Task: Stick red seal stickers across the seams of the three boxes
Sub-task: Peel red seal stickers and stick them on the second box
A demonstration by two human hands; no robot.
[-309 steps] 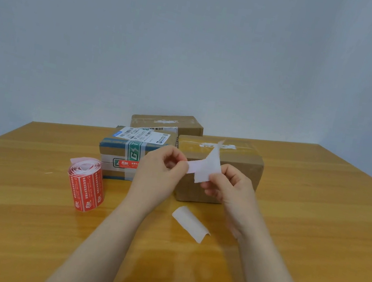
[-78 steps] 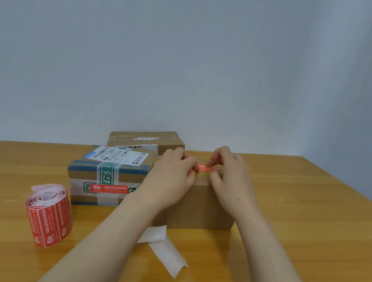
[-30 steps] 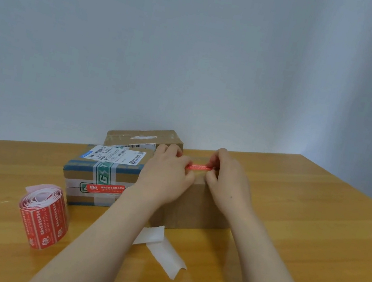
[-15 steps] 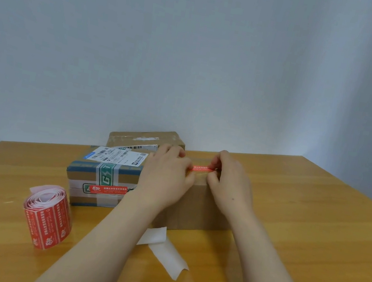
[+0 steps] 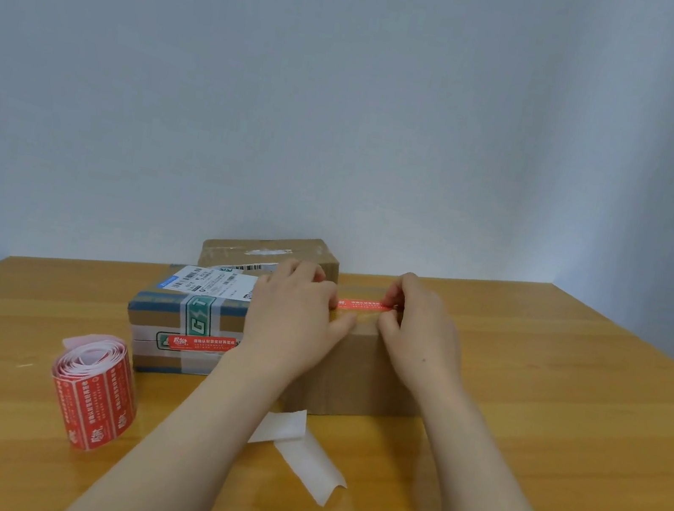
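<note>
Scene: a person's two bare forearms reach over a wooden table (image 5: pixel 543 423) towards three cardboard boxes, with a plain pale wall behind.
Left hand: the left hand (image 5: pixel 293 319) has its fingers curled down on the left end of a red seal sticker (image 5: pixel 362 305), and its thumb lies against the box's upper front edge.
Right hand: the right hand (image 5: pixel 420 336) pinches the sticker's right end between curled fingers and thumb.
Sticker in hand: a narrow red strip with white print, stretched level between the two hands along the top of the plain brown box (image 5: pixel 364 376). Whether it is already stuck down cannot be told.
Plain brown box: near the middle of the table, its long front face towards the person.
Taped box: the taped box (image 5: pixel 187 310) stands just left of the plain one, apparently touching it. It carries a white shipping label on top, green and white tape, and a second red sticker (image 5: pixel 202 343) across its front.
Far box: the far box (image 5: pixel 269 250) sits behind both, towards the table's back edge.
Sticker roll: the sticker roll (image 5: pixel 94 391) stands on end towards the table's left edge, apart from the boxes.
Backing paper: two white backing strips (image 5: pixel 303 446) lie overlapping in front of the plain box, between the forearms.
</note>
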